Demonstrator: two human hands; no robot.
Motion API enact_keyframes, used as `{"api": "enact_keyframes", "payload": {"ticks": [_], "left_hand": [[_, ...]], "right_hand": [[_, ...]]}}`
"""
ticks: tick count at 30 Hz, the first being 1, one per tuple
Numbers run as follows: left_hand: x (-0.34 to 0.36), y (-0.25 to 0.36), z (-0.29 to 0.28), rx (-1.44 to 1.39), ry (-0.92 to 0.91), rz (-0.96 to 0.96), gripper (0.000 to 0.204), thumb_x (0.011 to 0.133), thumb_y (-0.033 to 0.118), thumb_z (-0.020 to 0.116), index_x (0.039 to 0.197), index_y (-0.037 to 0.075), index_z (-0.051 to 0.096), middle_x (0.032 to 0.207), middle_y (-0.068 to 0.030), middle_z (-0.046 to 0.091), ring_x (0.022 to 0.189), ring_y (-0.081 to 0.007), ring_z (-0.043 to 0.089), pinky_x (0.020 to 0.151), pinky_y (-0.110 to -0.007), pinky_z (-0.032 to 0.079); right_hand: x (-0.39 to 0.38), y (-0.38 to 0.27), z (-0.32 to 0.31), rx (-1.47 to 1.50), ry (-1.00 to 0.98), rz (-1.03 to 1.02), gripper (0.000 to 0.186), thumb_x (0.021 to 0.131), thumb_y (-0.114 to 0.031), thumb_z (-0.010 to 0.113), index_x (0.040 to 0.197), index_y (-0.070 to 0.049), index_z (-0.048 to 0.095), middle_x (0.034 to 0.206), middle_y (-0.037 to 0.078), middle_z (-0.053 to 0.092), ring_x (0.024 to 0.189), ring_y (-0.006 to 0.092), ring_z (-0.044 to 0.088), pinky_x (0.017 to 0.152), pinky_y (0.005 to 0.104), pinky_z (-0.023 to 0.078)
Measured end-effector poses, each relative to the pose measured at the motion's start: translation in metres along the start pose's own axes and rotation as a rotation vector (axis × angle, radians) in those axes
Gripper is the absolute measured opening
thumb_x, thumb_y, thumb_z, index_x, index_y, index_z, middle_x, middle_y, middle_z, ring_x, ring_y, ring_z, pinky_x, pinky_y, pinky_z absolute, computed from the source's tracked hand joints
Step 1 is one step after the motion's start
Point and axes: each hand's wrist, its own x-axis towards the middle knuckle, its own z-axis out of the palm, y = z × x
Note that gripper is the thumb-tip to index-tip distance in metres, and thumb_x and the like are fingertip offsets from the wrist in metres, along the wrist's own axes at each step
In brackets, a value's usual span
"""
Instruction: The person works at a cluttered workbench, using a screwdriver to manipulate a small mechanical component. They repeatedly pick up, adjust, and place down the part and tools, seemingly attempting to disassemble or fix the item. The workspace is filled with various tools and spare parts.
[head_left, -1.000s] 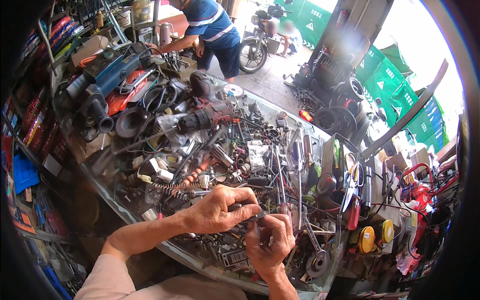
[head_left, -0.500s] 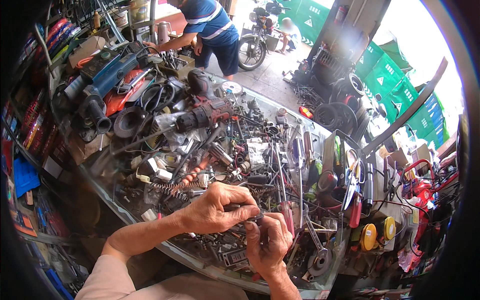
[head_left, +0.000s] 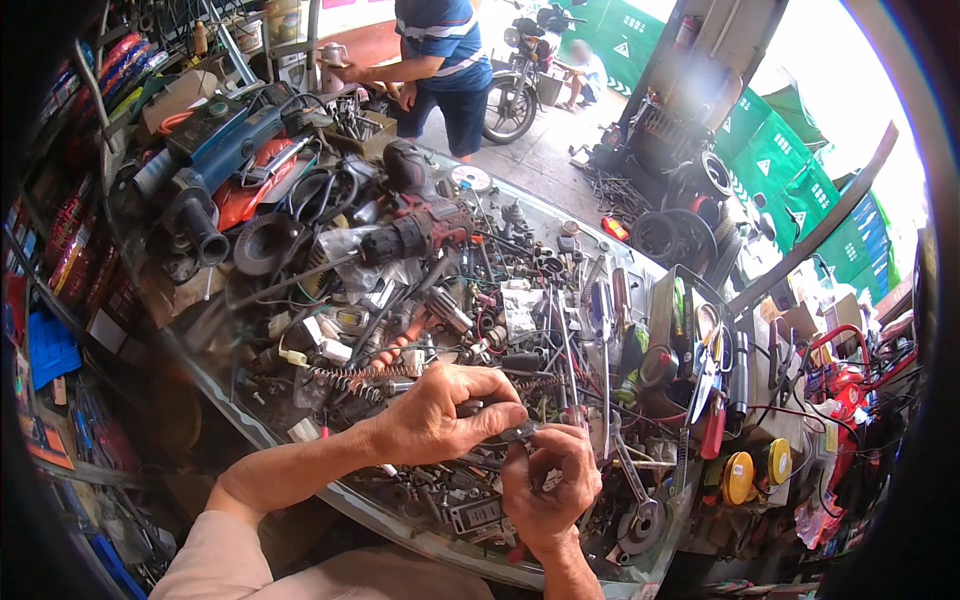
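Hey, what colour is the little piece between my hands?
The piece looks dark grey, best seen in the head view.

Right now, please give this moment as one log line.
left hand: pinching small dark part | right hand: touching same part | nearby: silver metal wrench, red-and-black power drill

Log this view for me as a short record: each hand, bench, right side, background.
Left hand: pinching a small dark piece
Right hand: fingers curled at that piece; exact grip hidden
Bench: red-and-black power drill, coil spring, wrench, many loose parts
Right side: two yellow round things
Background: person in striped blue shirt, motorbike
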Motion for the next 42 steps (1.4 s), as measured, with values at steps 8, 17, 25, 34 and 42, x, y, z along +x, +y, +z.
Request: {"api": "enact_keyframes", "payload": {"ticks": [8, 17, 25, 34, 42], "left_hand": [[0.008, 0.008, -0.013, -0.195, 0.136, -0.302, 0.017, 0.093, 0.017, 0.066, 0.096, 0.0, 0.064, 0.079, 0.0034, 0.06, 0.071, -0.0016, 0.052, 0.061, -0.02, 0.043], [0.015, -0.02, -0.019, -0.332, 0.349, -0.345, 0.012, 0.092, 0.019, 0.066, 0.091, 0.008, 0.063, 0.067, 0.0057, 0.056, 0.048, 0.0019, 0.037, 0.04, -0.017, 0.024], [0.016, -0.024, -0.022, -0.283, 0.384, -0.271, 0.011, 0.093, 0.016, 0.065, 0.093, 0.006, 0.063, 0.069, 0.005, 0.057, 0.058, -0.0011, 0.049, 0.049, -0.016, 0.037], [0.016, -0.027, -0.021, 0.372, 0.422, -0.058, 0.019, 0.091, 0.016, 0.065, 0.088, -0.002, 0.065, 0.077, -0.0118, 0.062, 0.068, -0.0239, 0.058, 0.061, -0.033, 0.046], [0.016, -0.026, -0.018, 0.461, 0.398, 0.021, 0.043, 0.1, 0.031, 0.053, 0.074, -0.002, 0.061, 0.065, -0.0151, 0.059, 0.06, -0.0311, 0.055, 0.059, -0.039, 0.042]], "right_hand": [[0.005, 0.002, 0.001, 0.074, -0.056, 0.041, 0.024, 0.073, 0.004, 0.07, 0.092, -0.002, 0.057, 0.104, 0.015, 0.068, 0.053, 0.0099, 0.057, 0.046, 0.0229, 0.044], [0.003, 0.004, 0.004, -0.018, -0.15, 0.048, 0.025, 0.074, 0.002, 0.073, 0.095, -0.002, 0.061, 0.111, 0.015, 0.064, 0.057, 0.012, 0.06, 0.049, 0.0251, 0.049], [0.002, 0.001, 0.004, -0.111, -0.167, -0.006, 0.023, 0.073, 0.0, 0.073, 0.092, -0.003, 0.061, 0.106, 0.013, 0.064, 0.056, 0.0129, 0.06, 0.047, 0.0247, 0.048], [0.0, 0.001, 0.006, -0.253, -0.249, -0.157, 0.019, 0.072, -0.005, 0.074, 0.088, -0.004, 0.064, 0.107, 0.01, 0.062, 0.056, 0.017, 0.061, 0.045, 0.0285, 0.048], [0.0, -0.007, 0.005, -0.322, -0.33, -0.155, 0.023, 0.07, -0.004, 0.076, 0.09, -0.003, 0.065, 0.113, 0.012, 0.058, 0.054, 0.0144, 0.058, 0.046, 0.0279, 0.047]]}}
